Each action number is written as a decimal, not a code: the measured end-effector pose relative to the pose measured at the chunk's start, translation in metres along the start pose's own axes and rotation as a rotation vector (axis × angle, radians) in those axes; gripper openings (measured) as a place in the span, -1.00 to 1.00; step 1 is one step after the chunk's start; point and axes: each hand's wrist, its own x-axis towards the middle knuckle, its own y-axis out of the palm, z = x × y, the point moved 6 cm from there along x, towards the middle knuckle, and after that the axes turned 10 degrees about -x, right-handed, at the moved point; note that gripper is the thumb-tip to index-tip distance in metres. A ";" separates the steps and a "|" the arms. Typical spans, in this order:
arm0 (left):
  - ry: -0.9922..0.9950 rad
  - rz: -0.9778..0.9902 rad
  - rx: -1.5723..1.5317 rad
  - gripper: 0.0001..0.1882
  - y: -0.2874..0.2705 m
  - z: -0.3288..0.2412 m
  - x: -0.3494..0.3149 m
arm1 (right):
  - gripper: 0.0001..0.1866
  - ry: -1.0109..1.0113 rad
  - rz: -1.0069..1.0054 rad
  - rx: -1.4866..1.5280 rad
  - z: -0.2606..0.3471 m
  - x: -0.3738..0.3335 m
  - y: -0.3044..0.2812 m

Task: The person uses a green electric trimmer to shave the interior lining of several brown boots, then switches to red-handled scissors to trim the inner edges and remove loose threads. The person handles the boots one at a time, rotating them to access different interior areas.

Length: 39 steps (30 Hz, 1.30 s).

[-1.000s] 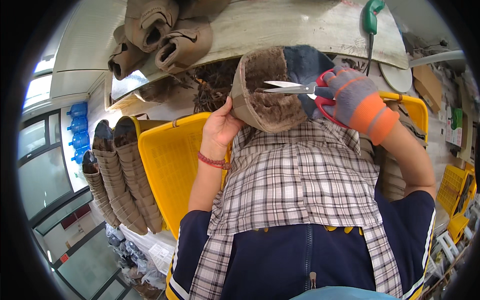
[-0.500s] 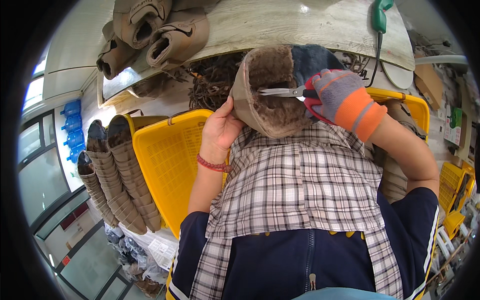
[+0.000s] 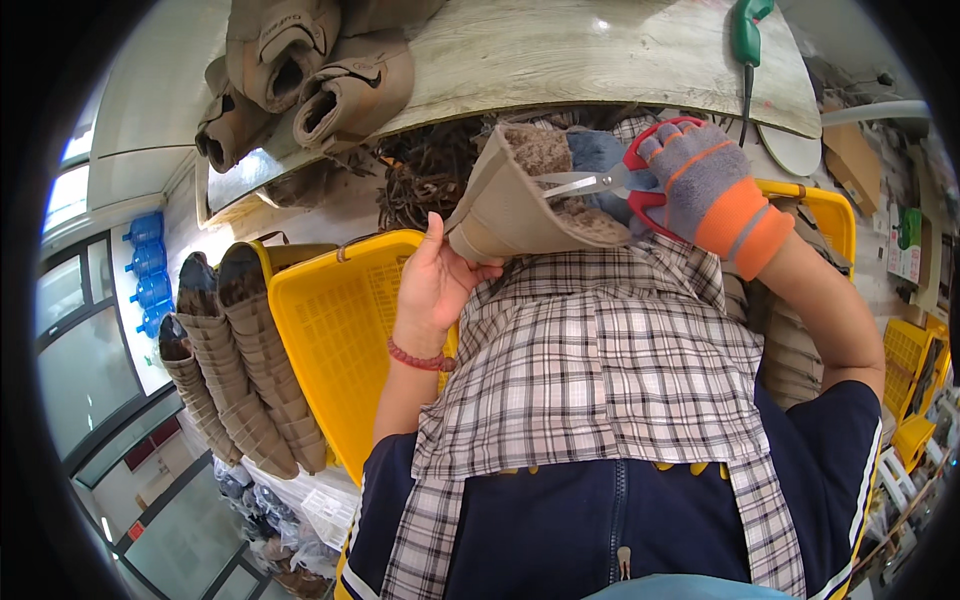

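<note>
A tan, cup-shaped fabric piece [image 3: 505, 205] with brown plush lining and a blue-grey plush patch is held in front of my apron, its mouth facing right. My bare left hand [image 3: 438, 275] supports it from the left, fingers curled at its closed end and thumb sticking up. In a grey and orange work glove, my right hand [image 3: 705, 185] grips red-handled scissors [image 3: 580, 185]. Their blades point left over the mouth of the piece, slightly parted. Whether they touch the lining I cannot tell.
Yellow baskets [image 3: 335, 350] stand at both sides of me. Nested tan pieces [image 3: 245, 370] stand in tall stacks at the left. On the worktable [image 3: 520, 60] lie more tan pieces [image 3: 350, 85] and a green corded tool [image 3: 748, 35]. Dark scraps [image 3: 425, 175] are heaped below its edge.
The piece has tilted, so its mouth faces further right and more of its tan outside shows. My left hand has moved slightly lower; the scissors have shifted slightly right.
</note>
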 end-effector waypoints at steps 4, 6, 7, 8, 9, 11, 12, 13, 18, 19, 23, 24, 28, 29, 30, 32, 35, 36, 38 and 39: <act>0.420 -0.343 0.399 -0.63 -0.017 -0.002 0.015 | -0.59 -0.067 0.106 0.105 0.006 -0.001 0.007; 0.438 -0.298 0.447 -0.67 -0.005 -0.001 0.024 | -0.61 -0.132 0.159 0.061 0.019 -0.004 0.011; 0.412 -0.229 0.386 -0.66 -0.010 -0.001 0.029 | -0.62 -0.166 0.186 0.039 0.025 -0.006 0.014; 0.380 -0.163 0.326 -0.66 -0.016 -0.001 0.034 | -0.64 -0.155 0.185 0.008 0.029 -0.007 0.021; 0.348 -0.098 0.266 -0.65 -0.020 0.000 0.038 | -0.64 -0.108 0.157 -0.039 0.029 -0.008 0.026; 0.346 -0.288 0.098 -0.63 -0.039 0.002 0.039 | -0.65 -0.018 0.103 -0.135 0.027 -0.007 0.033; 0.346 -0.383 0.012 -0.63 -0.045 0.004 0.038 | -0.65 -0.032 0.040 -0.105 0.028 -0.006 0.032; 0.345 -0.405 0.061 -0.63 -0.050 0.003 0.037 | -0.65 -0.045 -0.025 -0.074 0.028 -0.006 0.031; 0.278 -0.232 -0.022 -0.65 -0.067 0.001 0.040 | -0.74 -0.099 -0.114 -0.080 0.031 0.003 0.026; 0.273 -0.239 -0.024 -0.64 -0.075 0.001 0.039 | -0.80 -0.107 -0.122 -0.105 0.035 0.005 0.028; 0.324 -0.429 0.094 -0.63 -0.076 0.002 0.035 | -0.87 -0.116 -0.126 -0.149 0.039 0.013 0.034; 0.321 -0.408 0.087 -0.63 -0.075 0.003 0.036 | -0.81 -0.116 -0.070 -0.146 0.039 0.015 0.035; 0.333 -0.447 0.128 -0.63 -0.071 0.002 0.037 | -0.82 -0.127 -0.143 -0.114 0.038 0.016 0.031; 0.336 -0.454 0.140 -0.63 -0.071 0.001 0.037 | -0.89 -0.131 -0.235 -0.098 0.038 0.015 0.028; 0.333 -0.439 0.144 -0.63 -0.070 0.001 0.037 | -0.89 -0.131 -0.231 -0.098 0.038 0.015 0.028; 0.331 -0.434 0.159 -0.63 -0.068 0.001 0.037 | -0.89 -0.131 -0.221 -0.095 0.039 0.016 0.026; 0.333 -0.407 0.163 -0.62 -0.065 0.000 0.038 | -0.87 -0.122 -0.060 -0.136 0.038 0.014 0.023; 0.335 -0.361 0.144 -0.62 -0.070 0.000 0.038 | -0.83 -0.092 -0.074 -0.060 0.033 0.013 0.021; 0.295 -0.235 0.125 -0.61 -0.066 -0.003 0.038 | -0.76 -0.031 -0.101 0.090 0.022 0.008 0.019; 0.252 -0.155 0.124 -0.61 -0.060 -0.007 0.036 | -0.73 -0.005 -0.096 0.104 0.017 0.004 0.016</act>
